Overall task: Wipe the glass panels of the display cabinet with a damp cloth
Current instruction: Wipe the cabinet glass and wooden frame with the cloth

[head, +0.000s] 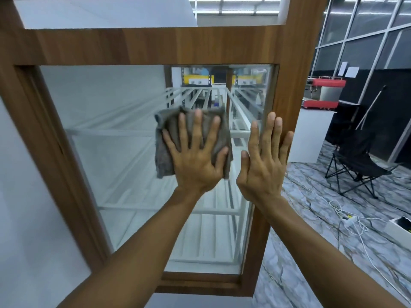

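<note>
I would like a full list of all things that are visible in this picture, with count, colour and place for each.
glass panel: one, clear, in the cabinet front
wooden frame: one, brown, around the glass panel
cloth: one, grey, on the glass under the left hand
shelf racks: several, white, inside the cabinet
floor: one, grey marbled, at right
folding chair: one, black, on the floor at right
machine: one, red and silver, far right, behind the chair
paper sheets: two, white, on the dark wall
cables: several, white, on the floor
left hand: one, fingers spread, presses the cloth
right hand: one, fingers straight, at the glass's right edge
</note>
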Action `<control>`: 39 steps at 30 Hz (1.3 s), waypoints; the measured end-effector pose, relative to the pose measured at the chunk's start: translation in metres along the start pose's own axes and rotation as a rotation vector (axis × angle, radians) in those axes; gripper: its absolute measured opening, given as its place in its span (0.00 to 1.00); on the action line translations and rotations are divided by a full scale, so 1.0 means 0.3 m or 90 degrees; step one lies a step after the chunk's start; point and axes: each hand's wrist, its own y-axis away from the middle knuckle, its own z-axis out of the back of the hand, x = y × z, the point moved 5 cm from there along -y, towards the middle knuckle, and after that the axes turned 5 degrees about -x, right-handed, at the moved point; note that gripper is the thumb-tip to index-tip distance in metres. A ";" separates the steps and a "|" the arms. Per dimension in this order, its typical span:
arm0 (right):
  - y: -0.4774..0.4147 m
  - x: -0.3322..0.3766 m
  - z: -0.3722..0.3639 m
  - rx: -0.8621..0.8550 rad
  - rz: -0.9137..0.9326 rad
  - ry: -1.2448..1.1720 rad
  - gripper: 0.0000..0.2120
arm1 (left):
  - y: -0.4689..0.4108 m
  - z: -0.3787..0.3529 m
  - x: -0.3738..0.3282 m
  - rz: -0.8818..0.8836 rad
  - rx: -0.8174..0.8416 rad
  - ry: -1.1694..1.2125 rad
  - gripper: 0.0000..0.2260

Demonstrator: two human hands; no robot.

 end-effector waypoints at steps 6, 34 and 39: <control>0.029 0.178 -0.117 0.036 0.053 -0.067 0.27 | 0.074 0.012 0.089 -0.071 0.024 0.016 0.28; 0.126 0.594 -0.361 0.057 0.073 -0.017 0.28 | 0.246 0.124 0.733 0.170 -0.016 -0.008 0.32; 0.129 0.590 -0.349 0.054 0.088 -0.046 0.27 | 0.276 0.096 0.688 -0.058 0.051 -0.014 0.32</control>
